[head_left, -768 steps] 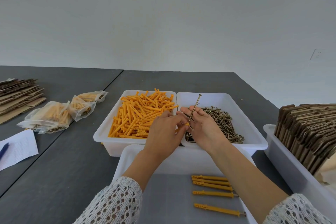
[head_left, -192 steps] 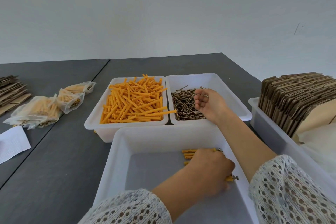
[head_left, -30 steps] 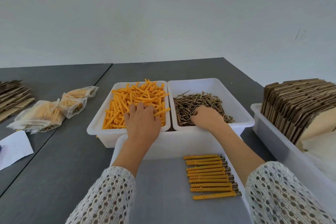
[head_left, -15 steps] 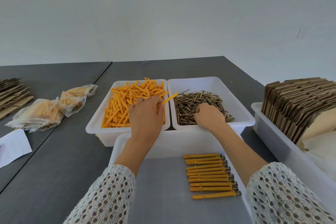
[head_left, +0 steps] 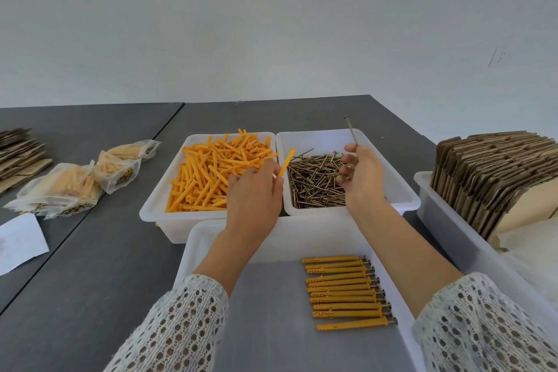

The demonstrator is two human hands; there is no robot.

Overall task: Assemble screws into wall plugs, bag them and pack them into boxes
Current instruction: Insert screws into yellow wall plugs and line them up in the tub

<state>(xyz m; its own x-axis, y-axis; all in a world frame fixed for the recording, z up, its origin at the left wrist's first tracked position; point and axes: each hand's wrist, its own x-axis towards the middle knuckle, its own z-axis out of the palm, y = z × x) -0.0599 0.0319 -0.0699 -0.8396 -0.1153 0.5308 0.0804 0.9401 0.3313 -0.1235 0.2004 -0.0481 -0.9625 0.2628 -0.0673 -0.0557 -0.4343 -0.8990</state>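
From my remote seat I noted the left hand raised over the seam between the two far tubs, its thumb and fingertips pinching one orange wall plug by the lower end; the plug stuck up and to the right out of the pinch, its flared end highest, clear of the loose plugs heaped in the left tub. The right hand hung above the tub of screws, fingers curled, and it held a single long screw between thumb and forefinger by the tip end; the shank rose above the hand, leaning slightly left, head uppermost. I thought more screws sat in the curled fingers of that hand, but I could not tell for sure. Plug and screw were apart, with the tub rims between them. In the near tray I counted a row of finished plugs with screws lying side by side, heads to the right, below and between the two forearms. Off to the left on the grey table lay filled bags, a slip of paper and flat cardboard; at right a bin held folded cartons standing on edge.
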